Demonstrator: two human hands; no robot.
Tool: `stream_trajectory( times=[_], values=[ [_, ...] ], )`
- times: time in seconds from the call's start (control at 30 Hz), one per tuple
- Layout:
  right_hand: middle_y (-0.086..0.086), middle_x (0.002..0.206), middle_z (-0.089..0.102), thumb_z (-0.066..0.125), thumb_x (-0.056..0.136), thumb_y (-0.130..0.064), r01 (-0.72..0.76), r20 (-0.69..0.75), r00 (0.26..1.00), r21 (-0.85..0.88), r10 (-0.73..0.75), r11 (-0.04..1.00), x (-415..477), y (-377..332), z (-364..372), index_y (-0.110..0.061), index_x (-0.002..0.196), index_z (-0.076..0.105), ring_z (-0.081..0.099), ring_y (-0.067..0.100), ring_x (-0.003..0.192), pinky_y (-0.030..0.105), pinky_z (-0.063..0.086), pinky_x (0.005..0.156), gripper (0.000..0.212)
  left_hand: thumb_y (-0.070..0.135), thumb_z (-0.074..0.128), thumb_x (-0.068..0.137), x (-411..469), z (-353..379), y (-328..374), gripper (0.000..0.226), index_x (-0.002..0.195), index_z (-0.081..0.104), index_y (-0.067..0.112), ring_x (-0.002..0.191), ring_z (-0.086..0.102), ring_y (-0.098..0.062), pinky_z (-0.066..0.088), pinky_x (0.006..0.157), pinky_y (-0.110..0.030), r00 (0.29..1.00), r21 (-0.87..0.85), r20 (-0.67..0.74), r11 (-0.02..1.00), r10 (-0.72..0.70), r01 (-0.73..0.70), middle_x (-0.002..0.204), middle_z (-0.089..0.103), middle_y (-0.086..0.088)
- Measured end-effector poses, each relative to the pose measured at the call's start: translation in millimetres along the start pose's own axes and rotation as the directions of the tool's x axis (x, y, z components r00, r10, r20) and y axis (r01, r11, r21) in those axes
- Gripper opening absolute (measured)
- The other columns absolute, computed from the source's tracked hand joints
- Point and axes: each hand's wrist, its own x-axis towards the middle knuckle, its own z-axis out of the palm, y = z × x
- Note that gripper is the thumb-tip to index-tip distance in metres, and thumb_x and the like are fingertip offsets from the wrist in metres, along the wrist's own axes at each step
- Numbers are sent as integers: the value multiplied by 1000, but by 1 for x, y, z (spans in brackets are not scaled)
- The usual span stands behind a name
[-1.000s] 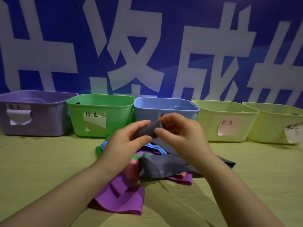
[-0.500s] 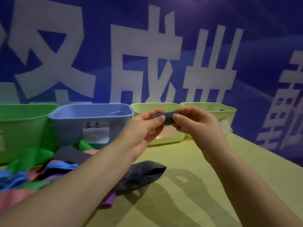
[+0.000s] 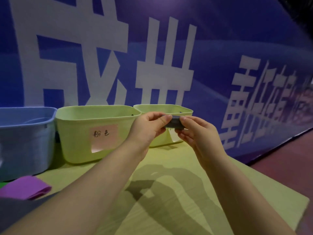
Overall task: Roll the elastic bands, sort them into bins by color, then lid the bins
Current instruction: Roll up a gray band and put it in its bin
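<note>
While both hands, left (image 3: pixel 149 126) and right (image 3: pixel 194 133), pinch one rolled grey band (image 3: pixel 174 123) at centre frame before the far-right bin (image 3: pixel 186 110), not yet dropped in, a purple band (image 3: pixel 25 188) lies unrolled on the worktop (image 3: pixel 186 192) lower left; no lids fitted.

grey band roll (image 3: pixel 174 123) | pinched between both hands | before far-right yellow bin (image 3: pixel 184 111)

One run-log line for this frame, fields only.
phase: carry to bin | held: rolled grey band | left hand: pinching | right hand: pinching | position: in front of far-right yellow-green bin | lids: none on
</note>
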Motion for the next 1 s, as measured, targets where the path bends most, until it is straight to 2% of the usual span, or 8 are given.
stream_trajectory(
  times=[0.1, 0.37, 0.5, 0.6, 0.7, 0.87, 0.93, 1.0],
  values=[
    [11, 94, 70, 63, 86, -17, 6, -7, 1000, -10, -6, 1000, 13, 0, -8, -15, 90, 67, 68, 24, 91, 27, 56, 76, 6, 13, 61, 86, 10, 12, -5, 5, 91, 63, 14, 92, 63, -15, 53, 71, -15, 999, -114, -11, 993, -38, 36, 96, 67, -6],
    [12, 94, 68, 65, 84, -16, -19, -47, 999, 6, 19, 1000, 35, 15, 1, -13, 90, 65, 68, 24, 88, 27, 56, 75, 6, 25, 53, 92, 23, -3, -17, 9, 90, 60, 21, 96, 63, -15, 52, 85, -24, 1000, 1, 10, 1000, -5, 5, 98, 66, -1],
    [9, 92, 67, 65, 85, -17, 5, -126, 992, 8, -4, 1000, 41, 22, -3, -18, 84, 63, 67, 21, 88, 28, 56, 77, 2, 30, 43, 97, 37, -3, -34, 27, 119, 55, 19, 97, 60, -15, 52, 85, -31, 999, 312, -28, 950, 17, -7, 104, 62, 2],
    [6, 87, 67, 65, 85, -17, 20, -198, 980, 3, -19, 1000, 42, 30, -13, -19, 82, 63, 67, 20, 85, 27, 56, 76, 4, 24, 43, 97, 56, -1, -45, 34, 131, 47, 19, 106, 53, -18, 47, 89, -32, 981, 745, 2, 653, 196, -132, 123, 53, 0],
    [4, 85, 67, 64, 86, -17, 52, -278, 959, 3, -49, 999, 44, 36, -25, -19, 81, 63, 65, 16, 81, 24, 55, 72, 5, 20, 38, 99, 82, -4, -51, 39, 137, 39, 16, 114, 48, -22, 43, 90, -33, 940, 911, 86, 356, 329, -207, 138, 38, -3],
    [2, 84, 66, 64, 86, -21, 83, -402, 912, -8, -79, 997, 52, 39, -40, -20, 80, 63, 63, 13, 79, 22, 52, 67, 6, 29, 35, 99, 125, -3, -58, 38, 133, 40, 12, 113, 50, -28, 46, 86, -40, 983, 990, 57, 116, 175, -78, 135, 44, -9],
    [1, 82, 65, 64, 86, -21, 98, -438, 894, -11, -93, 995, 54, 39, -44, -21, 79, 63, 62, 13, 76, 23, 51, 66, 8, 29, 34, 100, 131, -1, -58, 31, 118, 51, 10, 101, 55, -27, 48, 79, -38, 985, 997, 66, 35, 158, -72, 119, 54, -9],
    [-2, 79, 64, 63, 87, -22, 119, -453, 885, -12, -112, 993, 53, 38, -47, -21, 78, 63, 60, 10, 73, 21, 51, 65, 8, 26, 35, 100, 131, -1, -58, 26, 98, 56, 10, 86, 55, -25, 45, 68, -34, 981, 994, 85, 49, 175, -95, 99, 60, -9]
  ],
)
